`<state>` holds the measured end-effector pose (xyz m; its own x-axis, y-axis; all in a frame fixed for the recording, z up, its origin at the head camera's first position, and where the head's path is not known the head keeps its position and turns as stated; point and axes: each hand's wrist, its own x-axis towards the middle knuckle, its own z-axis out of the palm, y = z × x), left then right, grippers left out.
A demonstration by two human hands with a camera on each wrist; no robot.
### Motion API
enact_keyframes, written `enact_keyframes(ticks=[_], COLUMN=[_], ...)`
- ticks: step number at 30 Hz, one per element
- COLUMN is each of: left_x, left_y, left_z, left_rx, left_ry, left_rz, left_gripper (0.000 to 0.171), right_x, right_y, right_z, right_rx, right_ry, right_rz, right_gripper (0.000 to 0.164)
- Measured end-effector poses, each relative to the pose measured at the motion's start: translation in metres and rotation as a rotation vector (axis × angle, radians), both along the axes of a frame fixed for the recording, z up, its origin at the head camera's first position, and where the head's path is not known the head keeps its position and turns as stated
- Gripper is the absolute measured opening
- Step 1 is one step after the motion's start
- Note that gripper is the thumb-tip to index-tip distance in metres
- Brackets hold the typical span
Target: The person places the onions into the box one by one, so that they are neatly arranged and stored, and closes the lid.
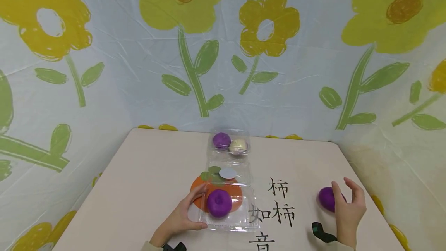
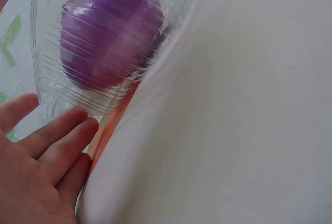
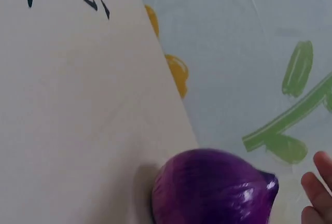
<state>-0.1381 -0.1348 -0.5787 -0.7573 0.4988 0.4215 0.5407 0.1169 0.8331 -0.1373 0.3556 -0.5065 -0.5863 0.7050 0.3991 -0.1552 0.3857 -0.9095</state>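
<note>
A purple onion (image 1: pixel 219 203) sits in the near part of a clear plastic box (image 1: pixel 246 218), whose lid seems folded back behind it. At the box's left side is my left hand (image 1: pixel 182 214), thumb by the near corner and fingers along the edge; in the left wrist view the fingers look fairly straight beside the ribbed wall. Another purple onion (image 1: pixel 325 200) lies on the table at the right. My right hand (image 1: pixel 350 208) hovers beside it, thumb and fingers spread apart. In the right wrist view, a gap shows between that onion (image 3: pixel 207 190) and the fingers (image 3: pixel 316 187).
Behind stands another clear box (image 1: pixel 246 134) holding a purple onion (image 1: pixel 221 141) and a pale yellow onion (image 1: pixel 238 146). A white oval sticker (image 1: pixel 227 173) is on the plastic. The table (image 1: pixel 150 177) bears a printed orange persimmon (image 1: pixel 196 196) and black characters; flowered cloth surrounds it.
</note>
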Motion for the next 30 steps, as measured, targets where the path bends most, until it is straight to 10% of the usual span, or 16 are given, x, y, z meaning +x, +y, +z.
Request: enact_keyframes(ticks=[6, 13, 30], left_x=[0.001, 0.000, 0.001], left_y=[0.000, 0.000, 0.000], left_z=[0.001, -0.002, 0.001], left_rx=[-0.008, -0.024, -0.038], left_ry=[-0.020, -0.013, 0.007], left_rz=[0.013, 0.020, 0.035], left_gripper=[0.109, 0.109, 0.109], right_x=[0.003, 0.003, 0.001], right_y=[0.013, 0.023, 0.014], right_z=[-0.012, -0.027, -0.025], right_rx=[-0.157, -0.062, -0.036], right_ry=[-0.356, -0.599, -0.598], right_rz=[0.076, 0.188, 0.184], right_gripper=[0.087, 0.106, 0.100])
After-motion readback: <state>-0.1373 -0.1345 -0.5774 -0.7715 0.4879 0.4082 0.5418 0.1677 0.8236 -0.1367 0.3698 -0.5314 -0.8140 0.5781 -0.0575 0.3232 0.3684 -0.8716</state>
